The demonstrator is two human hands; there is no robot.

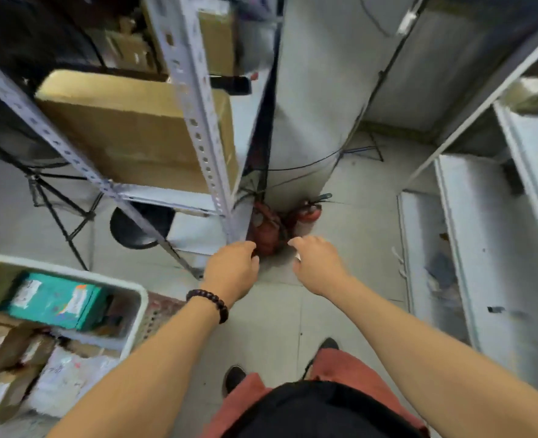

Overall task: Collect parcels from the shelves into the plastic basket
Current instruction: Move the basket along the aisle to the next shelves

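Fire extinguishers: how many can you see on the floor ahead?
2. The nearer extinguisher stands by the shelf post, just beyond the left hand; the farther extinguisher is right of it, at the white column. Others may be hidden.

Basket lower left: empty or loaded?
Loaded. A teal box lies inside the basket rim, with brown cardboard parcels next to it.

Metal shelf [153, 193], cardboard box [128, 131] on it (blurred)

The person is wearing a dark beaded bracelet [209, 303] by the left hand [232, 268], a black top [318, 409], reddish shorts [340, 365] and dark shoes [234, 377].
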